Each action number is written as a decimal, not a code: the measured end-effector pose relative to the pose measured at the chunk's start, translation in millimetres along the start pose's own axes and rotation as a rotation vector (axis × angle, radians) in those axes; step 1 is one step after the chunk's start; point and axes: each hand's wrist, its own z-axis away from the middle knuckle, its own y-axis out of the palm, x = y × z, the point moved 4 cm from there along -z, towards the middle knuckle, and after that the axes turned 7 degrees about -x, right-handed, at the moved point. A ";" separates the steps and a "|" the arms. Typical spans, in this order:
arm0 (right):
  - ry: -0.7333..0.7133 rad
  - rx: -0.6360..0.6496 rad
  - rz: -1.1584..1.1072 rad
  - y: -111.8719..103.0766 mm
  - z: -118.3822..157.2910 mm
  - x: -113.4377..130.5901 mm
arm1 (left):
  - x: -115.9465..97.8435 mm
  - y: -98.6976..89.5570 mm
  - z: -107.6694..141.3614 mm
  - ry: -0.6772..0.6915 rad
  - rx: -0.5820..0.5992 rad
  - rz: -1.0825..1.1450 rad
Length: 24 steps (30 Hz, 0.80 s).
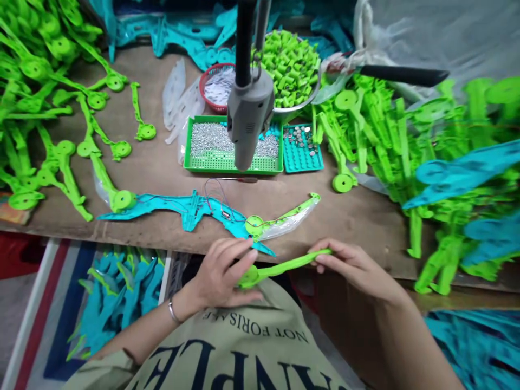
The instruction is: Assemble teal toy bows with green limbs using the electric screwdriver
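Note:
A green plastic arm piece point(284, 266) with a round end is held in front of my body, below the table edge. Its thin far end is pinched by my right hand point(349, 264). My left hand point(225, 271) is at the round end, its fingers partly spread around it; their contact is partly hidden. Just beyond lies a blue plastic bow-shaped body point(168, 205) with thin wires and a small component on it. A green arm point(290, 214) with a clear plastic piece is at its right end, and another green arm point(123, 200) at its left.
A grey electric screwdriver point(251, 108) hangs over a green tray point(233, 164) of screws. Beside it are a small blue tray point(303, 160) of metal discs, a red basket point(215, 105) and a bowl of green parts point(294, 67). Green arms pile up on both sides.

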 end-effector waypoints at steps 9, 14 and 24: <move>0.118 -0.082 -0.165 1.2 -5.9 -7.9 | -8.1 31.9 -4.3 0.095 0.216 -0.031; 0.207 -0.424 -0.377 -17.1 -18.5 -19.1 | -10.4 35.9 -15.5 0.118 0.158 0.014; 0.218 -0.628 -0.586 -28.5 -36.2 -30.5 | -16.4 50.5 -30.4 0.123 0.066 -0.050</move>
